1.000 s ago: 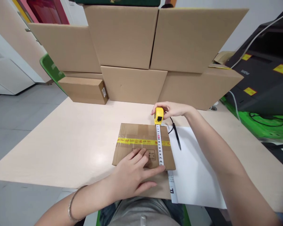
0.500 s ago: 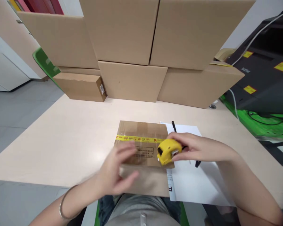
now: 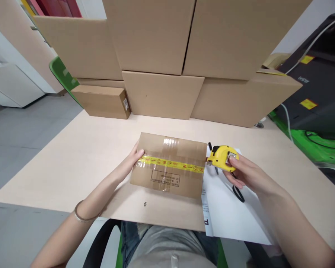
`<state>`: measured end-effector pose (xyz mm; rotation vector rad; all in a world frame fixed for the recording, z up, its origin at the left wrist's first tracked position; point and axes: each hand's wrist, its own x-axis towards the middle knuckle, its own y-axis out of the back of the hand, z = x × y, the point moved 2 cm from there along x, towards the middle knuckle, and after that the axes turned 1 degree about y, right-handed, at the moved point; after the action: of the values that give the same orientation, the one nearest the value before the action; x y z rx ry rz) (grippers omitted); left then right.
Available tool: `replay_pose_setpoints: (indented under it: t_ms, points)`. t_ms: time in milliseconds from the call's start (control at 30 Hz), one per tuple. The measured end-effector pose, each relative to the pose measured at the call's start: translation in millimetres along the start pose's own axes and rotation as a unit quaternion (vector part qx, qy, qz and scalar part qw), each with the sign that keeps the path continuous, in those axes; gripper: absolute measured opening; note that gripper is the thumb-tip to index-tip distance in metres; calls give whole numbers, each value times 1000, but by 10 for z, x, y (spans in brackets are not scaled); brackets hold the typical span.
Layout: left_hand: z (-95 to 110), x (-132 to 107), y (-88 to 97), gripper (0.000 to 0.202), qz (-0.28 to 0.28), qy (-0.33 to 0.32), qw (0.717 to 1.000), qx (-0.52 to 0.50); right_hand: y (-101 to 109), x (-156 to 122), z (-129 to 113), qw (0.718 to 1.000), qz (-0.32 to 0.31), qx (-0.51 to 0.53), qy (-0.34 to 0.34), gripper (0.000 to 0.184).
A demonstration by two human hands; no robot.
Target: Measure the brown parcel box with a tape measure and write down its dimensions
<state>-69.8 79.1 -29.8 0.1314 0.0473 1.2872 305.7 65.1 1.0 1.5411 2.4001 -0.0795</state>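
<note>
A small cardboard box (image 3: 167, 149) with a yellow printed tape band is held at its left edge by my left hand (image 3: 133, 158). The thumb lies on top and the fingers go out of sight behind the side. My right hand (image 3: 241, 171) grips a yellow tape measure (image 3: 222, 158), whose mouth is at the box's right edge. Whether any blade is out I cannot tell. From the tape measure hangs a black wrist strap (image 3: 238, 193). Under my right hand lies white paper (image 3: 234, 216), with a black pen (image 3: 210, 146) partly covered by the tape measure.
Large cardboard boxes (image 3: 162, 95) are stacked along the back of the table (image 3: 58, 167). A smaller closed box (image 3: 100, 102) stands at the back left. A dark printer (image 3: 312, 82) with a cable is on the right, over a green surface (image 3: 309, 145).
My left hand has moved from above the box to its left edge and taken hold. The tape measure has shifted right and up, off the box top. The box appears slightly raised and turned.
</note>
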Motion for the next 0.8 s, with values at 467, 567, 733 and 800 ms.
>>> replay_pose_setpoints:
  t_ms: [467, 567, 733, 800]
  points:
    - [-168, -201, 129, 121, -50, -245, 960, 125, -81, 54, -637, 986, 95, 26, 131, 37]
    - [-233, -201, 159, 125, -50, -254, 956, 138, -401, 204, -955, 985, 48, -53, 156, 39]
    - [-296, -195, 176, 131, -44, -266, 952, 144, -1064, 542, -1410, 940, -67, -226, 245, 35]
    - [-310, -194, 178, 131, -44, -263, 953, 141, -1257, 661, -1468, 926, -114, -258, 252, 32]
